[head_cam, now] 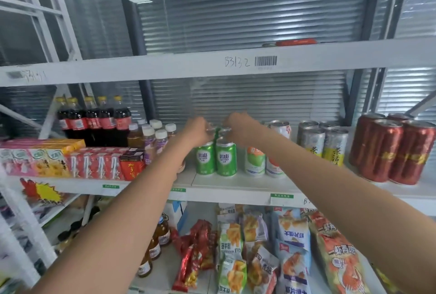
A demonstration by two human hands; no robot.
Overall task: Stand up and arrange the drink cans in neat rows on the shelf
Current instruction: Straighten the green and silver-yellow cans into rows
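Note:
Two green drink cans (215, 159) stand upright side by side at the front of the white middle shelf (236, 186). More green cans (218, 132) stand behind them in a row. My left hand (197, 129) grips the top of a rear can on the left. On the right, my right hand (238, 127) grips the top of another rear can. Right of the green ones stand white-and-green cans (254, 160), silver-and-yellow tea cans (322, 141) and tall red cans (391, 149), all upright.
Cola bottles (94, 120), small white-capped bottles (153, 135) and juice cartons (70, 162) fill the shelf's left side. The upper shelf beam (212, 64) runs close above my hands. Snack bags (271, 246) and bottles lie on the shelf below.

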